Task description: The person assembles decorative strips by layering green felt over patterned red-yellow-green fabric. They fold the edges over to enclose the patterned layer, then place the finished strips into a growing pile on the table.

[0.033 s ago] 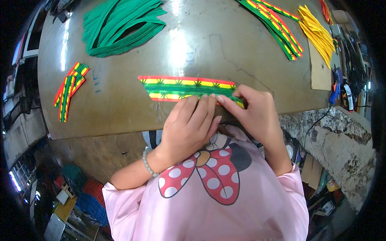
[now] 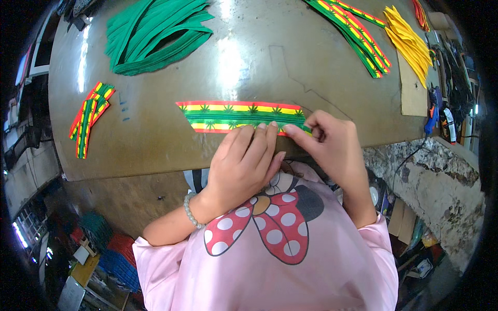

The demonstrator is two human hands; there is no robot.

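Observation:
A striped fabric strip (image 2: 223,115) in red, yellow and green, printed with dark leaf shapes, lies across the table near its front edge. Its left end is cut at a slant, and a green fold or seam runs lengthwise along its middle. My left hand (image 2: 244,158) rests with fingers stretched out, their tips on the strip's near edge. My right hand (image 2: 334,145) pinches the strip's right end between thumb and curled fingers. The fingers partly hide that end.
A pile of green strips (image 2: 155,39) lies at the far left. Several short striped pieces (image 2: 88,119) overlap at the left. Longer striped strips (image 2: 358,39), yellow strips (image 2: 407,44) on a tan board (image 2: 412,98) and a blue-handled tool (image 2: 431,119) are at the right.
The strip has moved slightly left and nearer to me. At its right end the corner lies flatter, and my right hand's fingers are curled in more. My left hand is almost unmoved.

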